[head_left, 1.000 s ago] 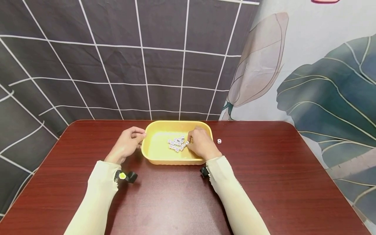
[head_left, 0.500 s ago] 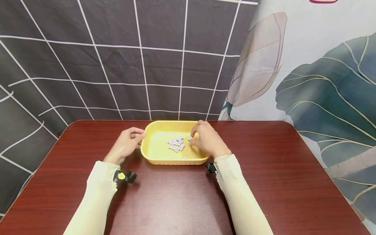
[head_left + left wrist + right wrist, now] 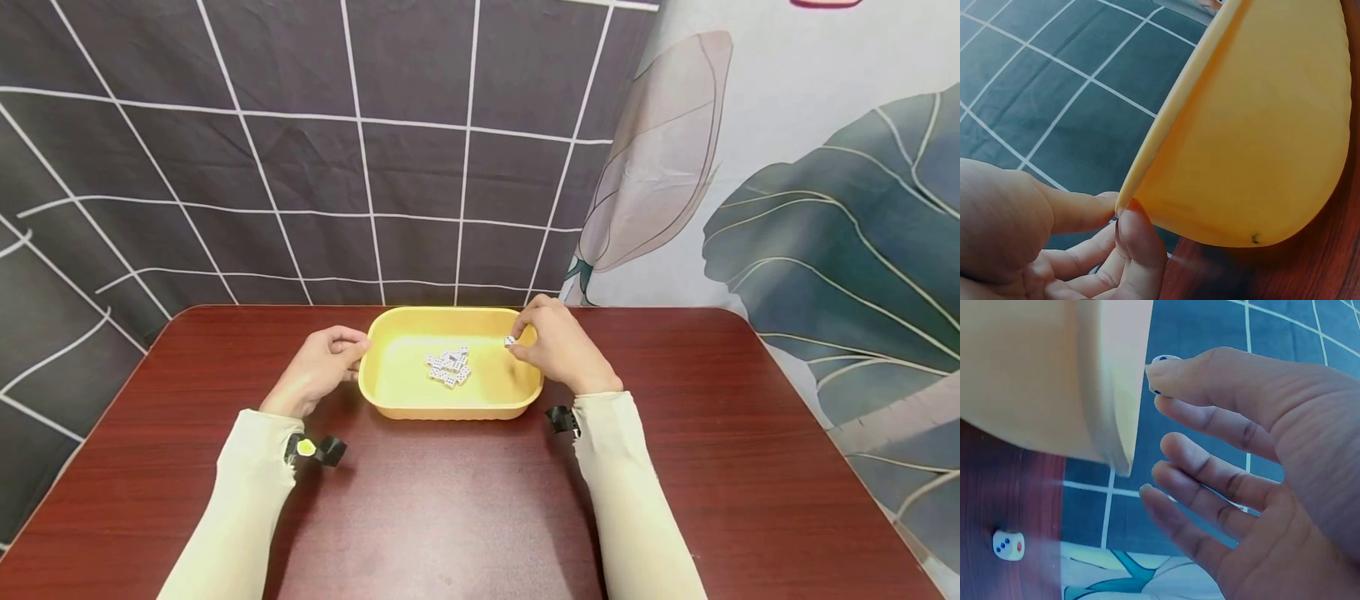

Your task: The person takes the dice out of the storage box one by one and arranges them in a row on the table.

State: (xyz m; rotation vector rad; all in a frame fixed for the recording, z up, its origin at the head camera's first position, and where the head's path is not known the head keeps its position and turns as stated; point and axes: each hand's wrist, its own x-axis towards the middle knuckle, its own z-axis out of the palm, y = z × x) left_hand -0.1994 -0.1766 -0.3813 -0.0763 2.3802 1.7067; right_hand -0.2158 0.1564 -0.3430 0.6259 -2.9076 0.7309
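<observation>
A yellow plastic basin [image 3: 397, 400] stands on the table with a cluster of white dice [image 3: 450, 367] on its floor. At the basin's left end, my left hand [image 3: 321, 367] pinches the rim between thumb and forefinger, as the left wrist view shows at the basin's edge [image 3: 1166, 131]. My right hand [image 3: 566, 346] is over the basin's right end, a single die [image 3: 510, 341] pinched between thumb and index finger. In the right wrist view that die [image 3: 1160, 359] is mostly covered by the thumb, and the other fingers are spread loosely.
A loose die [image 3: 1009, 545] lies on the table outside the basin's right end, hidden behind the right hand in the head view. The reddish-brown table [image 3: 435, 500] meets a dark gridded cloth [image 3: 300, 167] at its back edge. A leaf-patterned cloth [image 3: 675, 275] hangs at the right.
My right hand has lifted a die from near the cluster and carried it rightward to the basin's right rim. The left hand keeps its hold on the left rim.
</observation>
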